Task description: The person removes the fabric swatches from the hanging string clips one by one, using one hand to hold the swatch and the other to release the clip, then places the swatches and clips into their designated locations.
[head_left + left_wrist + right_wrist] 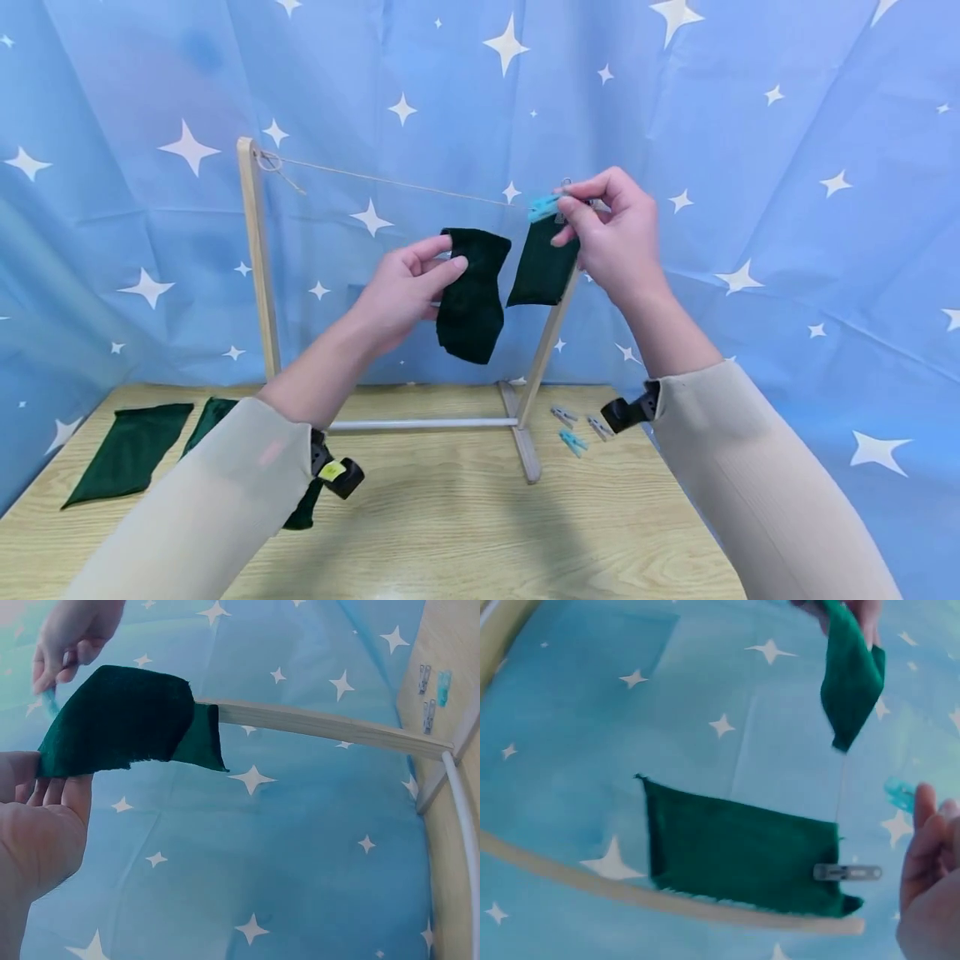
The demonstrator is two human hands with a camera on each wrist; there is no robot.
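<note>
Between the thumb and fingers of my left hand (397, 287) is a dark green cloth (474, 304), gripped near its upper left edge and hanging down. My right hand (618, 237) pinches a teal clothespin (545, 207) close to the string (397, 181) in the head view. A second green cloth (540, 268) hangs at the right end of the string, just below my right hand. In the right wrist view a grey clothespin (847, 872) clips that hanging cloth, and the teal clothespin (900, 793) shows apart from both cloths.
The string runs from a wooden post (258, 267) at left to another post (546, 354) at right, with a white rod (427, 425) low between them. Two grey clothespins (562, 415) and a teal one (573, 442) lie on the table. More green cloths (131, 450) lie at left, partly behind my left sleeve.
</note>
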